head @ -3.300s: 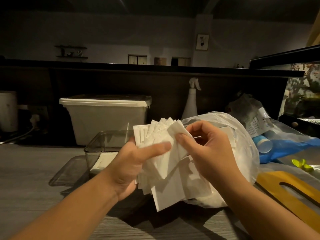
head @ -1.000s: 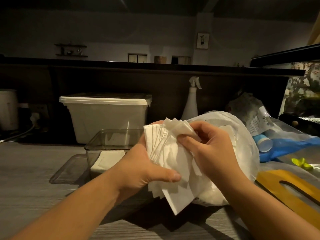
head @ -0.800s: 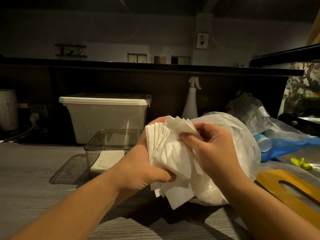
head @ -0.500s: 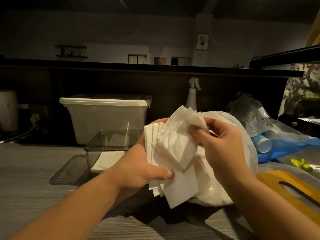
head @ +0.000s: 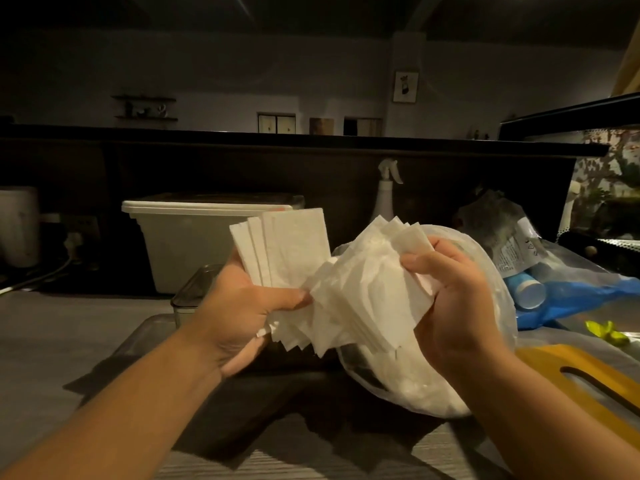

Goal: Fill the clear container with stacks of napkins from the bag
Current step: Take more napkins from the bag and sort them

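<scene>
Pulled apart since a moment ago: my left hand (head: 239, 317) clamps an upright napkin stack (head: 291, 247) under its thumb, and my right hand (head: 457, 306) pinches a splayed napkin bundle (head: 367, 289) just beside it. Behind the right hand sits the bag (head: 415, 393); behind the left hand, the clear container (head: 188, 292).

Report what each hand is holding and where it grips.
The left hand grips a squared napkin stack by its lower end, thumb across the front. The right hand pinches a fanned napkin bunch along its right side.
</scene>
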{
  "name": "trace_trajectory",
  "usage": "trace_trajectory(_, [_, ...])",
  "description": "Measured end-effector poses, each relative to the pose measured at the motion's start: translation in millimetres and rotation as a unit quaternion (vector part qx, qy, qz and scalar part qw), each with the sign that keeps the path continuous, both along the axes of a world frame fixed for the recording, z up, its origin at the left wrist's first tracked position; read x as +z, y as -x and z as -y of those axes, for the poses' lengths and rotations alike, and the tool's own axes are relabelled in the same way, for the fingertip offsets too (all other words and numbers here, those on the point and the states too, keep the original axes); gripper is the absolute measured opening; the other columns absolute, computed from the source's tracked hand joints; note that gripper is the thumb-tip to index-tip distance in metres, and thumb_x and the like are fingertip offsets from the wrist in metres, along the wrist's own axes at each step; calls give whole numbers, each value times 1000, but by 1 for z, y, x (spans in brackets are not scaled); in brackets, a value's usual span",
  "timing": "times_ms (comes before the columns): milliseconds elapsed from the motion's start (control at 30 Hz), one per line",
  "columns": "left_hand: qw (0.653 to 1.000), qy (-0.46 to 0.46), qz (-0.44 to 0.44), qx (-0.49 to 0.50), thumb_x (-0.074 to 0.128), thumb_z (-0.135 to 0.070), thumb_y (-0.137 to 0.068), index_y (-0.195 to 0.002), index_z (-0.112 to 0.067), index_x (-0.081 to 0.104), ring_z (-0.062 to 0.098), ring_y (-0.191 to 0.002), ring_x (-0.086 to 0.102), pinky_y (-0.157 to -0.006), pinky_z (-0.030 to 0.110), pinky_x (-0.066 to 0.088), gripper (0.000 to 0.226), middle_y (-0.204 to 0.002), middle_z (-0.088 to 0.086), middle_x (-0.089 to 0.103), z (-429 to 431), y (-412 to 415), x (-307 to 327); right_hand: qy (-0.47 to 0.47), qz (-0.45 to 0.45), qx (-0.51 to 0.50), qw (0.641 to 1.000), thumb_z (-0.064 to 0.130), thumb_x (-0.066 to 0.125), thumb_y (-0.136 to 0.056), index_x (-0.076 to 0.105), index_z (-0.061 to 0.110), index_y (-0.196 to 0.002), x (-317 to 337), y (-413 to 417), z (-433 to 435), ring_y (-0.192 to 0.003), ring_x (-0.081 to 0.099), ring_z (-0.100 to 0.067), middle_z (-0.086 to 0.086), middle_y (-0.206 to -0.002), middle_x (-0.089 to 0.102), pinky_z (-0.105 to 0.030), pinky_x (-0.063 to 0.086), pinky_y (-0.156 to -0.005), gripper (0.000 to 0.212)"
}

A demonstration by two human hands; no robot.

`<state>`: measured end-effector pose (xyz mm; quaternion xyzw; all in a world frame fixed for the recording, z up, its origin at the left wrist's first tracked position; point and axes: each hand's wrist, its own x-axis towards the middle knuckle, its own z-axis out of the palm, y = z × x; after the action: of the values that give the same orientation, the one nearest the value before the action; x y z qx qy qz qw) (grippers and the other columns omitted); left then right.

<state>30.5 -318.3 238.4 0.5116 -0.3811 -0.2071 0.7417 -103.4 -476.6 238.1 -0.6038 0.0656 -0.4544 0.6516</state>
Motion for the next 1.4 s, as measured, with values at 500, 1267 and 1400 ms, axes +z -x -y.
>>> trace_trajectory(500, [995,62,-21,78,74,-4,-62,-115,-13,64,18,-91,74,-62,29,60,55,-96,3,76,2,-1,-5,-25,-116,73,990,8,68,-83,70,9,-101,-4,-4,-19,-97,70,-22,0,-96,75,-32,52,-78,18])
trace_trajectory(1267, [997,37,-57,-22,78,-11,-68,-120,-15,65,28,-98,73,-68,36,62,53,-105,10,75,0,7,-4,-116,-88,112,983,10,67,-61,69,8,-112,-1,-2,-17,-101,71,-27,-9,-108,74,-37,55,-81,51])
trace_trajectory(1400, [991,37,-129,-16,65,-15,-73,-120,-16,65,27,-87,75,-61,37,61,47,-102,11,76,3,9,-2,-83,-63,97,990,1,67,-66,71,7,-98,-1,-1,-15,-94,71,-20,-7,-99,74,-35,53,-84,33])
